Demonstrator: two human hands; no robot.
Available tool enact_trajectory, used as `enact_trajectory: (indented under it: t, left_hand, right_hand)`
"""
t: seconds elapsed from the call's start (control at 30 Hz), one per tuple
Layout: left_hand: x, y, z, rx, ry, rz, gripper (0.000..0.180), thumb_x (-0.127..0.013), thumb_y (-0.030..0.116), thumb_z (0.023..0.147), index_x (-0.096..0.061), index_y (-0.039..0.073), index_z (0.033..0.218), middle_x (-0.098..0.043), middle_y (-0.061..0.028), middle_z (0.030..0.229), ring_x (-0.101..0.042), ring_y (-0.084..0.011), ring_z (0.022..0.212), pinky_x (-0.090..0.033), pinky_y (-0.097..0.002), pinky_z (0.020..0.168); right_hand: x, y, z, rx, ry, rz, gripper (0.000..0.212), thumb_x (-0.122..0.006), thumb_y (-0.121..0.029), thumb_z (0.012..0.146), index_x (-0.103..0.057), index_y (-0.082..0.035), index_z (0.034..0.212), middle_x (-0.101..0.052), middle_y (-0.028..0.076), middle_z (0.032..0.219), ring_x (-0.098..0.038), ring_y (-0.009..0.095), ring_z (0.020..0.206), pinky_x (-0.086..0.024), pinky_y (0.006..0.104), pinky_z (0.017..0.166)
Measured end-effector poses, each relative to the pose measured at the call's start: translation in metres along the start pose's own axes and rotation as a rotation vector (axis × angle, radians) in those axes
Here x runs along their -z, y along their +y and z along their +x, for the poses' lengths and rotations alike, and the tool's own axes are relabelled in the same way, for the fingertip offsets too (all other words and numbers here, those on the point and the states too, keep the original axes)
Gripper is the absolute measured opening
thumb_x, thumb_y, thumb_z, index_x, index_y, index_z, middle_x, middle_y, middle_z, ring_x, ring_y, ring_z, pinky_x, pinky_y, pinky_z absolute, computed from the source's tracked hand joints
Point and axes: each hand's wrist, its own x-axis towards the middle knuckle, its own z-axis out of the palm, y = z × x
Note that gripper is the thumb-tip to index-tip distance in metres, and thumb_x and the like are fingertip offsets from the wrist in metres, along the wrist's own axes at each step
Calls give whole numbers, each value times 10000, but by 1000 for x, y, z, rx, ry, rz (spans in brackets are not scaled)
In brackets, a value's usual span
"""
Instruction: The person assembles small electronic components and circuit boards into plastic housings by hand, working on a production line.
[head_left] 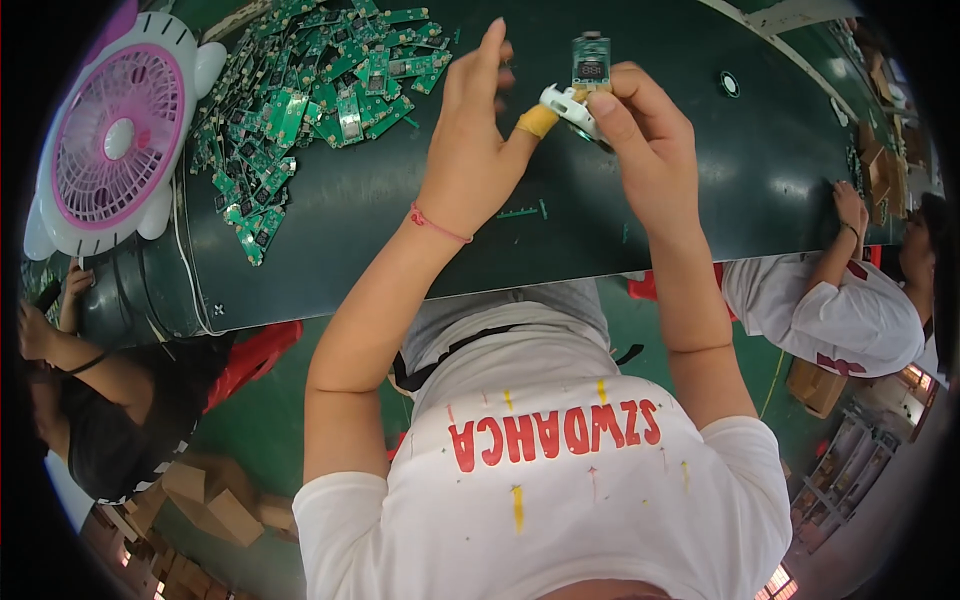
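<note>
My right hand (650,140) is closed, thumb against fingers, on a small green circuit board (591,55) with a dark display and on a white plastic part (568,103). The board stands up above the fingertips; how it joins the white part is hidden. My left hand (470,125) has its fingers stretched upward and apart. Its thumb, wrapped in a yellow covering (538,121), points at the white part and touches its left end. A large heap of loose green circuit boards (300,110) lies on the dark table (330,240), left of my left hand.
A pink and white fan (118,138) stands at the left, its cable running down the table. Thin green strips (522,211) lie near my wrists. A round dark item (730,84) sits at the far right. Other people sit at both sides; cartons (210,500) stand on the floor.
</note>
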Motion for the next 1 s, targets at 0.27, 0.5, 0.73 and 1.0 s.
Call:
enact_trajectory:
  t: [0.27, 0.5, 0.73, 1.0]
  left_hand:
    - [4, 0, 8, 864, -667, -1161, 445, -329, 418, 988, -543, 28, 1009, -625, -98, 824, -607, -165, 607, -499, -247, 525]
    - [8, -12, -1, 889, -716, -1414, 243, -446, 243, 959, -521, 53, 1091, -621, -75, 939, -638, -175, 825, -531, -290, 671]
    - [5, 8, -1, 826, -364, -1188, 441, -455, 127, 948, -365, 65, 1376, -572, -101, 1137, -647, -227, 866, -528, -291, 752]
    - [-6, 5, -2, 572, -272, -886, 562, -619, -25, 815, -431, 67, 1336, -619, -96, 1057, -674, -177, 834, -537, -253, 658]
  right_hand:
    - [5, 6, 3, 611, 231, -598, 77, -673, -93, 619, -650, -136, 679, -492, 34, 1260, -392, 260, 1185, -354, 345, 936]
    - [17, 0, 13, 917, -68, -842, 161, -684, -219, 676, -614, -215, 821, -603, -94, 1088, -512, 158, 1134, -222, 459, 1057]
    - [28, 10, 14, 712, -105, -852, 152, -583, -104, 767, -631, -125, 909, -619, -10, 944, -585, 208, 815, -369, 452, 971]
    - [28, -2, 19, 647, -66, -887, 324, -585, -18, 739, -625, -97, 1050, -615, 73, 814, -590, 289, 747, -435, 387, 702]
